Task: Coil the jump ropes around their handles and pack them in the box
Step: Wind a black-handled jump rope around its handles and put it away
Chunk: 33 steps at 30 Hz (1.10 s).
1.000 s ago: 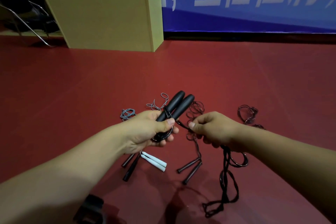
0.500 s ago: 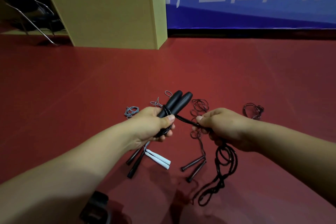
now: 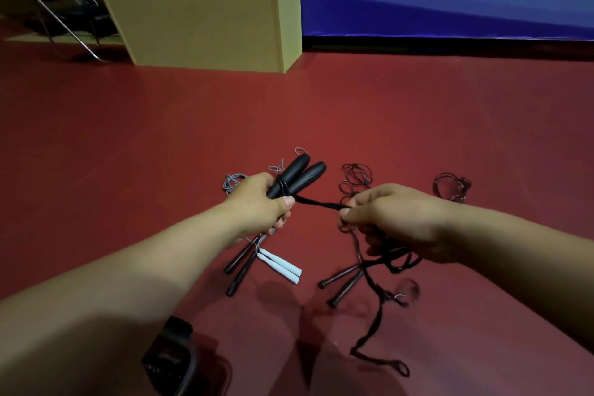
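Handles (image 3: 297, 178) of the black jump rope are held side by side in the left hand (image 3: 262, 202), fingers curled round their lower ends and thumb pressed across the front. Pairing them this way gives a single core for the winding; a few turns of black rope (image 3: 316, 202) already sit round the handles just above the thumb. The right hand (image 3: 390, 219) pinches the rope between thumb and fingers and holds it taut, well apart from the left hand, so that each turn should lie tight. The slack hangs below the right hand and trails in loose loops to the floor (image 3: 128, 154).

Other ropes lie on the floor beneath the hands, uncoiled: white handles (image 3: 281, 265) with a grey cord (image 3: 233, 182), slim dark handles (image 3: 239, 268) just beside them, a second slim dark pair (image 3: 344, 280) to the right, and thin dark cord loops (image 3: 451, 186) farther right. These appear to await the same step.

The tan box (image 3: 199, 6) stands upright on the floor, well apart from the hands, beyond them to the left; its opening is not visible from here.

Writing: the blue banner (image 3: 450, 3) behind carries large white characters, cut off at the top edge and not readable. No brand or label is legible on the ropes or the box.
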Tool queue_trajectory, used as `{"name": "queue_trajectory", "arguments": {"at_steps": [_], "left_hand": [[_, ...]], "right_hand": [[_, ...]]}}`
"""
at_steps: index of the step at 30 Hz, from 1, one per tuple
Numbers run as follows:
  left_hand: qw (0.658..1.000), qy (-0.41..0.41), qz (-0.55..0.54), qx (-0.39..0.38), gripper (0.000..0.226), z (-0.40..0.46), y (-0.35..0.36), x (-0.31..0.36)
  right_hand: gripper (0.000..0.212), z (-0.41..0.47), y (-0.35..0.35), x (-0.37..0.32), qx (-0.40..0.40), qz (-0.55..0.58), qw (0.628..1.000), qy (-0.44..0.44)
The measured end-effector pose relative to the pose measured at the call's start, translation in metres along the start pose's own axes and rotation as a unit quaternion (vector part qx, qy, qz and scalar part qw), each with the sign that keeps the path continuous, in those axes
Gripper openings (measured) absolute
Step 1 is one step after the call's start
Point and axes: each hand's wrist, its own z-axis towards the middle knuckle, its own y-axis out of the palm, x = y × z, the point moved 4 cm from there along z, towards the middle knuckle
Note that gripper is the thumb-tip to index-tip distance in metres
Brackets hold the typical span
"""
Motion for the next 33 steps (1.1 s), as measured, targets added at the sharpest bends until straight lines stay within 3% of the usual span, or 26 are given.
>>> {"name": "queue_trajectory", "arguments": {"at_steps": [6,11,17,21,24,29,33], "left_hand": [[0.99,0.009,0.107,-0.089,0.01,-0.006,0.016,-0.002],[0.96,0.051,0.177,-0.21,0.011,-0.021,0.037,0.005],[0.943,0.115,0.181,-0.253,0.018,-0.035,0.053,0.028],[0.933,0.138,0.186,-0.275,0.02,-0.042,0.054,0.036],[0.926,0.145,0.189,-0.293,0.018,-0.047,0.053,0.039],[0.917,0.159,0.127,-0.344,0.011,-0.054,0.056,0.043],[0.919,0.156,0.024,-0.36,0.009,-0.058,0.051,0.049]], "right_hand": [[0.024,-0.006,-0.004,-0.005,-0.001,-0.075,0.994,-0.076],[0.021,-0.004,-0.012,-0.005,0.072,-0.173,0.97,-0.153],[0.02,0.0,-0.027,-0.005,0.172,-0.309,0.914,-0.201],[0.034,0.002,-0.039,0.003,0.199,-0.365,0.891,-0.186],[0.039,0.003,-0.048,0.006,0.195,-0.348,0.905,-0.145],[0.055,0.005,-0.057,0.012,0.176,-0.191,0.963,-0.069],[0.05,0.003,-0.052,0.017,0.07,-0.113,0.991,-0.027]]}}
